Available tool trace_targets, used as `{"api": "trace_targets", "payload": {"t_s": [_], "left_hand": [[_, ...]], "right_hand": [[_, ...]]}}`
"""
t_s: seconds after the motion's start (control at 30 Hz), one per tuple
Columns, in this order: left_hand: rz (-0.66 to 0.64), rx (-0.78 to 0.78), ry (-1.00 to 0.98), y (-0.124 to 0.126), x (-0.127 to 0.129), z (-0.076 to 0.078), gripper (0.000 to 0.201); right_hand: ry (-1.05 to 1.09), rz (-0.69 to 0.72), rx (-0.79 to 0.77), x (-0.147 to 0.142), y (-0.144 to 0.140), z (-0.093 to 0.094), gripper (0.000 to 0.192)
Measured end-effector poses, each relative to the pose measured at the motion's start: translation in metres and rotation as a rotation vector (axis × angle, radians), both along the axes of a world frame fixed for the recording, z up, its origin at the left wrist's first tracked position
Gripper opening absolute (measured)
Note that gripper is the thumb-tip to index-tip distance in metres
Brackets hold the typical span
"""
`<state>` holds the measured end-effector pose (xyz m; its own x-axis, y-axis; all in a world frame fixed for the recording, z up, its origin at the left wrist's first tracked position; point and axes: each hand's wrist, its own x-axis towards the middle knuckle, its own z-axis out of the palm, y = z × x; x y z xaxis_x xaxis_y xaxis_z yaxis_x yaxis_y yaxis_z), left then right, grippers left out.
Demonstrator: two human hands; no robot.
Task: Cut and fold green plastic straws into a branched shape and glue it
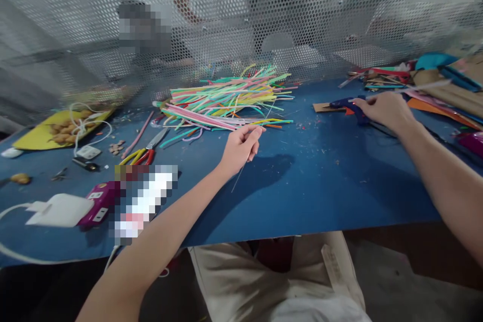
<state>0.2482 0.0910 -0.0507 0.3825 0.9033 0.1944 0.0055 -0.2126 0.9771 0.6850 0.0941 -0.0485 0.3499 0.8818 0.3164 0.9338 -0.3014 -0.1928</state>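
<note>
Left hand point(241, 148) pinched on thin wire point(240, 175) over blue bench point(320, 186), beside pipe cleaners point(230, 98); right hand point(381, 109) closed around glue gun point(349, 105); hot nozzle could burn fingers; wire could slip.

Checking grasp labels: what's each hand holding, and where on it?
Left hand pinches a thin pale strand at its upper end; the rest hangs below the fingers. Right hand rests on the blue glue gun at its rear; a closed grip cannot be told.
</note>
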Motion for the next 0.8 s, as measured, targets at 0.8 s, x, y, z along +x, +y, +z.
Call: {"api": "trace_targets", "payload": {"t_s": [0.8], "left_hand": [[0.033,0.226,0.074,0.005,-0.01,0.005,0.034]], "right_hand": [[-0.124,1.207,0.104,-0.184,-0.008,-0.026,0.05]]}}
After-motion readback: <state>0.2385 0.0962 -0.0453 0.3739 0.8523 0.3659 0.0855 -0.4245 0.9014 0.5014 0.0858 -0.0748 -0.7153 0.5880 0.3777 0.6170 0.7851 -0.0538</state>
